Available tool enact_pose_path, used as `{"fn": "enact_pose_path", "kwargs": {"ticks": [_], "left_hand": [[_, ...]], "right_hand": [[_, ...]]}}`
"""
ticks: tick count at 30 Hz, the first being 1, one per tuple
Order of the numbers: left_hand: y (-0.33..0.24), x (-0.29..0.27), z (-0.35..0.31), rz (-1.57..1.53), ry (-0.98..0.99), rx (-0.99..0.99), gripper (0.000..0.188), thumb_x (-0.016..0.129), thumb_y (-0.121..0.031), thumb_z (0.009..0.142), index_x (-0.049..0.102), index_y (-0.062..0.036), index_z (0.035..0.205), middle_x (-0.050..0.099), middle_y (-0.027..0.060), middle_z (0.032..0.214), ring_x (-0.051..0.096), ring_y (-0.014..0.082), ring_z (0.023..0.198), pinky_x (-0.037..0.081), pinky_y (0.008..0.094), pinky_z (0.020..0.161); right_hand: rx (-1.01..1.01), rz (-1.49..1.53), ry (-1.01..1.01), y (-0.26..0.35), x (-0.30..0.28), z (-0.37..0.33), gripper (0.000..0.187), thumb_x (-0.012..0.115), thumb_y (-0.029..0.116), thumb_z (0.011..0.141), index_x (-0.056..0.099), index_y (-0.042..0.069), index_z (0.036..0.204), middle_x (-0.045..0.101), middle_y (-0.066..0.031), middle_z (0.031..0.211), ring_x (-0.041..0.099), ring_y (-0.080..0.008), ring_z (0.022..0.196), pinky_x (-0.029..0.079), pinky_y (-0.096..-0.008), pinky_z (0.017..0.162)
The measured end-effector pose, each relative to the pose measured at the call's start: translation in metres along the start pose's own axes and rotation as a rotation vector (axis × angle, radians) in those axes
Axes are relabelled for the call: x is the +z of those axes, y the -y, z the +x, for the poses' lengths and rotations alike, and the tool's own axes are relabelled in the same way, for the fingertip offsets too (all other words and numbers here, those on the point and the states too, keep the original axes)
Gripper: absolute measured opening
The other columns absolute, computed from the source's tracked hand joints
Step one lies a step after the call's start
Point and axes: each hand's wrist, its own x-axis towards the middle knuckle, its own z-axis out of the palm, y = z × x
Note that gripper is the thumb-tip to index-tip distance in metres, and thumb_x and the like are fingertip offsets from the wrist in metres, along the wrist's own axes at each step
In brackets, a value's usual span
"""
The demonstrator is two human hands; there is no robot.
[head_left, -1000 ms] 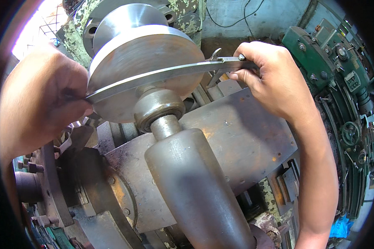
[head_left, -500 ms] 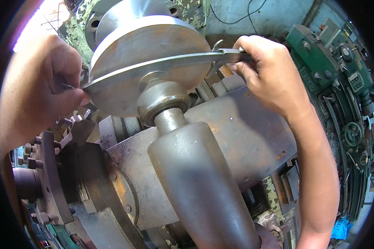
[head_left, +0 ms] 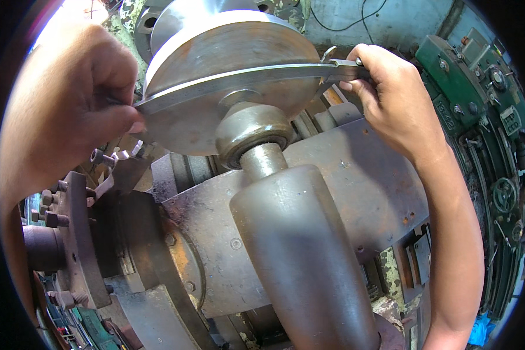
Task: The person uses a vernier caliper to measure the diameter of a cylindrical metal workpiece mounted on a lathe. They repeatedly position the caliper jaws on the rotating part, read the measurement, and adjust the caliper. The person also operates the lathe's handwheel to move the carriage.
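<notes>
A long steel vernier caliper (head_left: 239, 77) lies across the front of a round metal disc (head_left: 184, 125) mounted in a lathe. My left hand (head_left: 79, 99) pinches the caliper's left end, beside the disc's left edge. At the right, my right hand (head_left: 391, 96) grips the other end, where the sliding jaw and a small thumb screw show. Against the middle of the disc's near face presses the rounded live centre (head_left: 256, 128), which runs back into a thick dark tailstock quill (head_left: 300, 233). My left fingertips are partly hidden behind the hand.
A wide metal cover plate (head_left: 356, 175) spans the lathe bed beneath the quill. At the left stands a tool post with several bolts (head_left: 73, 239). Another green machine (head_left: 466, 87) with handwheels is at the right. Behind the disc sits the lathe chuck (head_left: 149, 26).
The whole view has shifted, so disc, caliper and both hands appear a little farther right and higher. Both hands still hold the caliper across the disc.
</notes>
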Motion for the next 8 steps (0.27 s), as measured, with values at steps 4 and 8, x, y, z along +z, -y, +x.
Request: {"fn": "enact_pose_path", "kwargs": {"ticks": [4,8], "left_hand": [[0.0043,-0.0050,0.0016,0.127,0.055,-0.002,0.021,0.083,-0.002,0.077,0.062,-0.0023,0.072,0.058,0.0073,0.067,0.059,0.0144,0.061,0.045,0.0301,0.058],[0.0074,-0.0070,0.0007,0.238,-0.005,0.034,0.020,0.085,-0.005,0.076,0.065,-0.0022,0.078,0.061,0.0134,0.092,0.062,0.0167,0.077,0.046,0.0311,0.068]], "right_hand": [[-0.005,-0.032,-0.009,-0.0017,0.0024,-0.0020,0.014,0.068,0.006,0.090,0.057,-0.001,0.093,0.063,-0.0207,0.088,0.065,-0.0423,0.089,0.052,-0.0504,0.078],[-0.034,-0.066,-0.020,-0.0028,0.0043,-0.0027,0.014,0.067,0.007,0.091,0.057,-0.001,0.093,0.064,-0.0219,0.090,0.065,-0.0430,0.091,0.052,-0.0510,0.080]]}}
